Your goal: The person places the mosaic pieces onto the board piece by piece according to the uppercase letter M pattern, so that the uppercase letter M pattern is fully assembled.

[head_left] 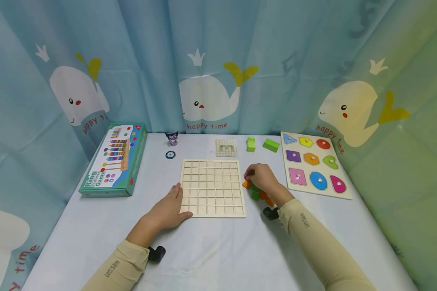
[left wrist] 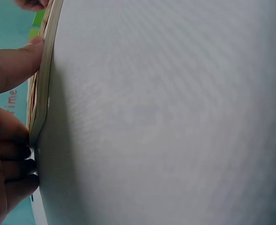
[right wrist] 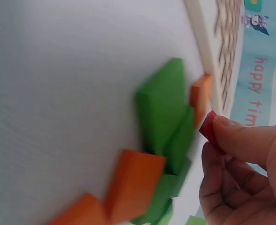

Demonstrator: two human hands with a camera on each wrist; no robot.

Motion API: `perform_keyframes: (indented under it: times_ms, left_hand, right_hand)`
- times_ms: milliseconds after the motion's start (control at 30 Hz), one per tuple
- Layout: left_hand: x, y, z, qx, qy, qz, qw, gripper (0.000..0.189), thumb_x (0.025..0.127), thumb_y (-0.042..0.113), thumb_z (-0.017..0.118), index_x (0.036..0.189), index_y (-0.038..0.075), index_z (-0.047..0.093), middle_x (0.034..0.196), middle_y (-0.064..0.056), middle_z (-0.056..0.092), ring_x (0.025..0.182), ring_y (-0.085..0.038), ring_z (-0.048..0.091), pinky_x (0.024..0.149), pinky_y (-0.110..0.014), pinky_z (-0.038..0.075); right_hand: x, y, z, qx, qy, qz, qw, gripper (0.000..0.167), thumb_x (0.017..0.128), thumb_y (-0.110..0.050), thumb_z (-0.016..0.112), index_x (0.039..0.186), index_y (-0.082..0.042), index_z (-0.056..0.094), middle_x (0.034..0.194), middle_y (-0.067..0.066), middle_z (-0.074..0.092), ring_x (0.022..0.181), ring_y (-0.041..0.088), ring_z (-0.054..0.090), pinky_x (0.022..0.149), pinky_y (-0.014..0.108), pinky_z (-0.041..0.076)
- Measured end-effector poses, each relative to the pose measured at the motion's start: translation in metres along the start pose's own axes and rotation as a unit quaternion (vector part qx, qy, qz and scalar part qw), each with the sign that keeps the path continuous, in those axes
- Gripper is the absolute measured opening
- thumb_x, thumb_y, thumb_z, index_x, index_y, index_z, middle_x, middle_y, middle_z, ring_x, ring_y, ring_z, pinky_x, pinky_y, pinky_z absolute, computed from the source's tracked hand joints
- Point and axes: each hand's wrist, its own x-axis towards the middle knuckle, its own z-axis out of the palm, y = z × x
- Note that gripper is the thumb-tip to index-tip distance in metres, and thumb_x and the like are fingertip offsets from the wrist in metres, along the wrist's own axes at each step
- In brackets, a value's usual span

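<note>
A pale wooden grid board (head_left: pixel 213 188) lies flat on the white table. My left hand (head_left: pixel 167 208) rests at its left side, with extended fingers along the left edge and the thumb (left wrist: pixel 23 63) touching the near edge. Just right of the board, my right hand (head_left: pixel 263 178) pinches a small red block (right wrist: pixel 209 130) between thumb and fingers. Below that hand lies a loose cluster of blocks, among them a green block (right wrist: pixel 163 101) and an orange block (right wrist: pixel 135 183). The hand partly hides the cluster in the head view.
Behind the board lie a small pattern card (head_left: pixel 226 148) and two light green blocks (head_left: pixel 271 145). A shape puzzle board (head_left: pixel 315 165) is at the right, a green game box (head_left: pixel 114 161) at the left. A figurine (head_left: pixel 172 138) and a round disc (head_left: pixel 170 154) stand back left.
</note>
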Motion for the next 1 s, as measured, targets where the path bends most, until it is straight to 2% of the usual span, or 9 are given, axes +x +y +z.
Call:
perform_keyframes:
  times_ms: [167,433,700,1000]
  left_hand:
    - [0.000,-0.001,0.001,-0.001,0.002,0.000,1.0000,0.094,0.096,0.045,0.067,0.151,-0.018,0.023,0.161,-0.032,0.013,0.150,-0.042,0.017,0.118,-0.049,0.027]
    - [0.002,-0.003,0.003,0.010,-0.003,0.002,0.9999,0.094,0.096,0.047,0.065,0.151,-0.017,0.023,0.162,-0.031,0.011,0.150,-0.041,0.016,0.119,-0.048,0.025]
    - [0.003,-0.002,0.003,0.018,0.002,0.010,0.9998,0.093,0.096,0.047,0.065,0.149,-0.019,0.026,0.161,-0.033,0.014,0.149,-0.043,0.018,0.118,-0.048,0.025]
    - [0.004,-0.002,0.002,0.018,0.000,0.008,0.9998,0.093,0.096,0.047,0.065,0.149,-0.019,0.025,0.160,-0.034,0.015,0.149,-0.043,0.018,0.118,-0.047,0.025]
  right_hand:
    - [0.008,-0.007,-0.008,0.007,0.013,-0.022,0.9997,0.006,0.092,-0.003,0.072,0.096,-0.003,0.076,0.093,0.009,0.073,0.087,0.025,0.065,0.076,0.037,0.055]
    - [0.024,-0.033,-0.013,0.053,-0.014,-0.033,0.9980,0.012,0.091,0.001,0.071,0.100,-0.003,0.078,0.100,0.011,0.074,0.090,0.024,0.068,0.075,0.034,0.057]
    - [0.039,-0.060,-0.003,0.073,-0.043,-0.058,0.9947,0.014,0.091,0.001,0.072,0.102,-0.003,0.079,0.105,0.012,0.074,0.094,0.025,0.070,0.078,0.034,0.057]
    - [0.053,-0.088,0.014,0.055,-0.063,-0.102,0.9913,0.012,0.090,-0.003,0.075,0.102,-0.004,0.079,0.103,0.008,0.075,0.099,0.025,0.068,0.081,0.033,0.056]
